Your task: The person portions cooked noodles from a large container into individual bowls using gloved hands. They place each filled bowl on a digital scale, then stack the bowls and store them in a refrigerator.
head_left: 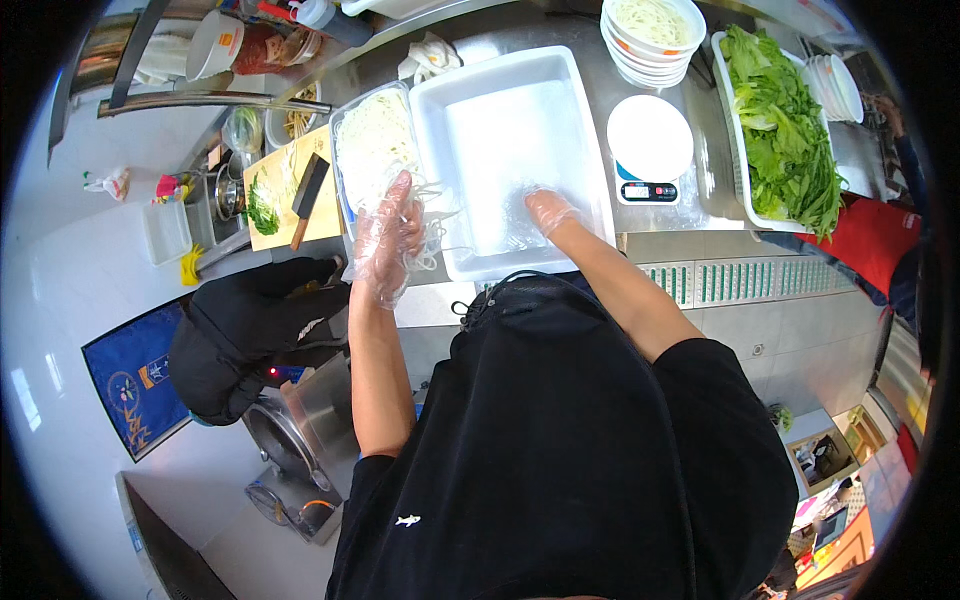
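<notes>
My left hand (388,240), in a clear plastic glove, is closed on pale noodles (430,235), whose strands dangle beside its fingers. It is at the near end of a clear-sided bin of noodles (375,130), left of a big white tub (500,100). My right hand (550,210), gloved too, is low over the near right part of that tub. Glare and the loose plastic hide its fingers, so what they do does not show. Just right of the tub stands a white-topped kitchen scale (650,145) with a lit display.
Stacked white bowls (650,50), the top one with noodles, stand behind the scale. A white basket of leafy greens (780,130) is farther right. At left, a knife (310,195) lies on a cutting board (290,165). A person in black (250,330) bends at left; someone in red (870,245) is at right.
</notes>
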The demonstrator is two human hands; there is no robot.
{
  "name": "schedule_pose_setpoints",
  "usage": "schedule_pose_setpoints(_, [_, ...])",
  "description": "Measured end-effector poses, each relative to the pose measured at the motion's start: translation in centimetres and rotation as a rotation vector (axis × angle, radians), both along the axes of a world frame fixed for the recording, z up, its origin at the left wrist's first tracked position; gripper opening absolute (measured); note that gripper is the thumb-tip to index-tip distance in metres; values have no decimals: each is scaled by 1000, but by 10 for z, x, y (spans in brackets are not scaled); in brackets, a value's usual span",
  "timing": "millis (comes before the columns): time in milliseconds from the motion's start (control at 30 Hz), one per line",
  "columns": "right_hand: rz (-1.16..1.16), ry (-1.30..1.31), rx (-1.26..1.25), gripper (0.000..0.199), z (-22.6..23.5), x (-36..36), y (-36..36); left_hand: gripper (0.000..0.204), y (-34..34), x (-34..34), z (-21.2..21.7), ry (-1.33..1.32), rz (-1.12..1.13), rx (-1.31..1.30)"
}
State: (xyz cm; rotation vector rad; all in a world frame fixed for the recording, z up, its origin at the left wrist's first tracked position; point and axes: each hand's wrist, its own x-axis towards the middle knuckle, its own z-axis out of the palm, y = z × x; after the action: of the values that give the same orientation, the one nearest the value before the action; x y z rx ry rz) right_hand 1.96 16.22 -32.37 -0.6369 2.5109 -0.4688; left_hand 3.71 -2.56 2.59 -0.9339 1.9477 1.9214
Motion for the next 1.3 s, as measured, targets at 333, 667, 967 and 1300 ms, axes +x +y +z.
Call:
schedule_pose_setpoints(333, [-235, 47, -456, 17, 171, -36, 22, 35, -2, -2, 8, 116, -160, -60])
schedule_pose_setpoints(667, [-186, 272, -586, 23, 386, -59, 56, 36, 5, -24, 90, 398, -683, -356])
schedule_pose_setpoints(967, [-365, 159, -618, 20, 299, -54, 71, 40, 50, -44, 33, 241, -731, -451])
schedule_pose_setpoints(1300, [-594, 77, -855, 17, 238, -21, 42, 55, 45, -43, -33, 333, -469, -480])
